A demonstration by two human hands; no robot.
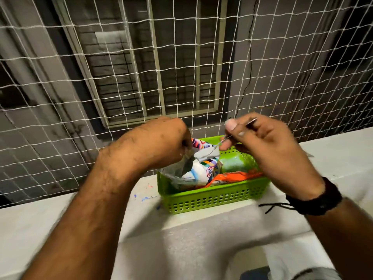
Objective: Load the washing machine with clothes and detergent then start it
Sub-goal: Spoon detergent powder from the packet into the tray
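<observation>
Detergent packet (pixel 198 168) in the green basket (pixel 214 197) is gripped by the left hand (pixel 161 142); a thin metal tool (pixel 238 131) is pinched by the right hand (pixel 262 142).

We cannot read the print on the detergent packet (pixel 198 170), for it is blurred and partly covered by the left hand (pixel 159 142), whose fingertips are hidden behind the knuckles. The thin metal thing in the right hand (pixel 268 146) is too slim to name (scissors or a spoon, we cannot tell). Both forearms run off the lower edge.
</observation>
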